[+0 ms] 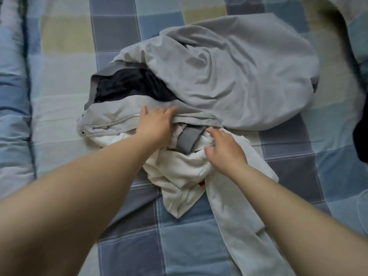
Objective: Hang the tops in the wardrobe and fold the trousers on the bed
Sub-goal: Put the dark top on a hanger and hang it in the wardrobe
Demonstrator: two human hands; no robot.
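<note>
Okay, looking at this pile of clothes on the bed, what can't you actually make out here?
All in the head view:
- White garment: top or trousers unclear; it lies crumpled, partly under the grey zip garment and the right hand.
- Left hand: its fingers are motion-blurred, so their hold on the grey fabric is unclear.
- Dark item: cut off by the right edge.
- Dark blurred streak, top right: unidentifiable.

Clothes heap mid-bed (288,176) — crumpled light-grey zip jacket (229,76) with dark lining on top, rumpled white garment (185,176) partly beneath, trailing toward viewer.
</note>
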